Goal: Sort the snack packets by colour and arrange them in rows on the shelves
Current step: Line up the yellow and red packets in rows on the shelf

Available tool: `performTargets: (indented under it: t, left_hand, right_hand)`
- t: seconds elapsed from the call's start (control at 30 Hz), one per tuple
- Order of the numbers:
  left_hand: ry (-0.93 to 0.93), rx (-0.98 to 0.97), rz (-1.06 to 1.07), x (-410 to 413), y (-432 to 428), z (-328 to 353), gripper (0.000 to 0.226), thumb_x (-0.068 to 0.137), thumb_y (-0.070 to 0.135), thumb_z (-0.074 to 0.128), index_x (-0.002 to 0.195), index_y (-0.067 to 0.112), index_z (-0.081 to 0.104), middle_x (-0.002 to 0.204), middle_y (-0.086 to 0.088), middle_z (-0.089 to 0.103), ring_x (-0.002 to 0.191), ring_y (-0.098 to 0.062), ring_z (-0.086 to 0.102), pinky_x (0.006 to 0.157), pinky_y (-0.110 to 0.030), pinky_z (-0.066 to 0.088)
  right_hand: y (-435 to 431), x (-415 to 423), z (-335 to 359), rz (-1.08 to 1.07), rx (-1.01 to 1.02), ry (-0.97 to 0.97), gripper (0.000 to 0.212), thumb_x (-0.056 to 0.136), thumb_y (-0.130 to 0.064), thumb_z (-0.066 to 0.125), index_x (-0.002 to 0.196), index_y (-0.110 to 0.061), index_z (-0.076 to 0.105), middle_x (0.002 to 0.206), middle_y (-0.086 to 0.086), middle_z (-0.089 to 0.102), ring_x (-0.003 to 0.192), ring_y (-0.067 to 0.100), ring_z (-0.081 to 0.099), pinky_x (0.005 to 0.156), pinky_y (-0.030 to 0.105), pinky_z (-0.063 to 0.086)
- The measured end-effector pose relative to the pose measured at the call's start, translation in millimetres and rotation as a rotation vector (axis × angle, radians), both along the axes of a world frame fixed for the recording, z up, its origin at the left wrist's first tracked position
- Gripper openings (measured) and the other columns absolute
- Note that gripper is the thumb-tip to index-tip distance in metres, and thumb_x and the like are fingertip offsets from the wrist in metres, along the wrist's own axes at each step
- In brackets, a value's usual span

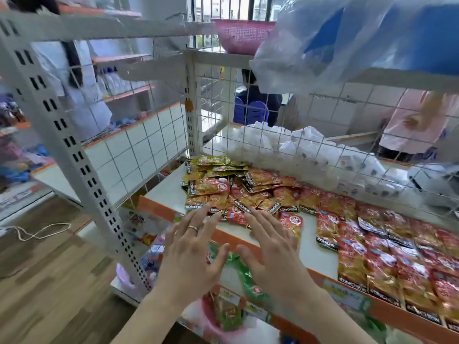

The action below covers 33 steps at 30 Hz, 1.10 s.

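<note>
Packets (238,194), glossy crinkled foil, heaped; left hand (196,247), right hand (270,249) splayed, perhaps touching.

"KONCHEW" is printed on a dark strip along the packets (352,281) – any smaller print's too blurry.

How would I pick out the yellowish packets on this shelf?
Find the white shelf with the orange front edge; a loose pile of packets lies at its left end. The yellow-green packets sit at the pile's back corner, by the wire grid. Their neighbours are all red.
</note>
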<state>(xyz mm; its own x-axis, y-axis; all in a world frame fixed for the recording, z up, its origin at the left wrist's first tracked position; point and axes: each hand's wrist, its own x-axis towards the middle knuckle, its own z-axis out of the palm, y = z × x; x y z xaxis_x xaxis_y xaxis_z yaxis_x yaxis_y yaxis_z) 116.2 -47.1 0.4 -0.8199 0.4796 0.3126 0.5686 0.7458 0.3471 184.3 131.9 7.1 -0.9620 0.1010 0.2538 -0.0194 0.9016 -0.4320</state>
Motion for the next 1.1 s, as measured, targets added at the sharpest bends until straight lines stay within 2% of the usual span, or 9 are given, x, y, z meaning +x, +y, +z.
performTargets:
  t: [0.07,0.23,0.37,0.53,0.67,0.73,0.9,1.0,1.1]
  left_hand:
    - [-0.014,0.006,-0.029,-13.7,-14.8,-5.7,0.07,0.086,0.068,0.028,0.149,0.037,0.034,0.162,0.017,0.021,0.149,-0.011,0.017,0.119,-0.039,0.016]
    - [-0.046,-0.012,-0.134,-39.4,-31.6,-19.5,0.067,0.088,0.064,0.032,0.149,0.036,0.035,0.163,0.013,0.022,0.15,-0.012,0.015,0.121,-0.044,0.016]
    - [-0.063,-0.002,-0.168,-50.6,-29.2,-25.1,0.069,0.087,0.067,0.028,0.149,0.039,0.031,0.164,0.014,0.017,0.151,-0.01,0.008,0.121,-0.04,0.009]
    - [-0.087,-0.009,-0.185,-68.6,-21.8,-36.2,0.069,0.086,0.067,0.03,0.149,0.04,0.032,0.163,0.015,0.018,0.15,-0.008,0.007,0.12,-0.041,0.008]
    - [-0.083,-0.08,-0.174,-93.3,-10.2,-52.1,0.068,0.085,0.067,0.036,0.144,0.034,0.044,0.16,0.008,0.03,0.15,-0.017,0.016,0.118,-0.05,0.021]
    - [-0.095,-0.111,-0.159,-106.7,-3.9,-60.1,0.068,0.084,0.067,0.038,0.143,0.034,0.046,0.159,0.005,0.032,0.149,-0.019,0.018,0.117,-0.048,0.018]
    - [-0.091,-0.196,-0.146,-133.5,15.5,-76.6,0.067,0.085,0.069,0.039,0.143,0.035,0.044,0.161,0.006,0.029,0.15,-0.022,0.018,0.115,-0.049,0.019]
    - [-0.082,-0.199,-0.121,-147.0,22.0,-81.8,0.07,0.088,0.072,0.034,0.149,0.037,0.039,0.165,0.007,0.018,0.153,-0.025,0.013,0.115,-0.055,0.022]
    - [-0.066,-0.209,-0.083,-160.6,23.3,-82.6,0.073,0.09,0.074,0.03,0.152,0.036,0.035,0.166,0.006,0.019,0.152,-0.027,0.016,0.113,-0.059,0.026]
  right_hand:
    - [-17.2,-12.5,-5.8,-0.038,0.013,-0.01,0.067,0.097,-0.056,0.046,0.155,-0.035,0.02,0.161,-0.022,0.011,0.141,-0.009,-0.009,0.111,0.027,-0.005]
    - [-43.9,-21.5,-10.7,-0.093,0.002,-0.045,0.067,0.097,-0.055,0.045,0.155,-0.037,0.016,0.153,-0.031,0.004,0.139,-0.013,-0.014,0.112,0.027,-0.007]
    - [-39.7,-24.3,-16.0,-0.154,0.024,-0.109,0.067,0.098,-0.056,0.044,0.155,-0.039,0.014,0.153,-0.031,0.001,0.141,-0.011,-0.012,0.114,0.028,-0.005]
    - [-25.1,-38.3,-28.5,-0.254,0.029,-0.232,0.064,0.097,-0.06,0.041,0.154,-0.045,0.016,0.156,-0.026,0.0,0.142,-0.004,-0.017,0.12,0.047,-0.002]
    - [-0.6,-54.1,-44.5,-0.41,0.018,-0.32,0.064,0.093,-0.069,0.039,0.15,-0.056,0.012,0.163,-0.017,-0.012,0.148,0.022,-0.02,0.119,0.059,0.0]
    - [13.7,-62.6,-51.8,-0.458,0.039,-0.41,0.067,0.09,-0.074,0.034,0.149,-0.057,0.006,0.163,-0.013,-0.016,0.148,0.028,-0.019,0.118,0.063,0.002]
    - [33.8,-84.4,-61.1,-0.437,-0.023,-0.581,0.069,0.088,-0.079,0.028,0.148,-0.06,-0.001,0.162,-0.007,-0.025,0.147,0.031,-0.025,0.112,0.069,-0.007]
    - [31.3,-95.6,-61.9,-0.419,-0.032,-0.554,0.069,0.088,-0.079,0.027,0.149,-0.057,0.002,0.163,0.0,-0.023,0.147,0.024,-0.028,0.114,0.066,-0.006]
    - [18.4,-104.5,-62.0,-0.368,-0.022,-0.519,0.069,0.089,-0.077,0.027,0.15,-0.056,0.001,0.163,0.004,-0.022,0.146,0.02,-0.03,0.115,0.062,-0.007]
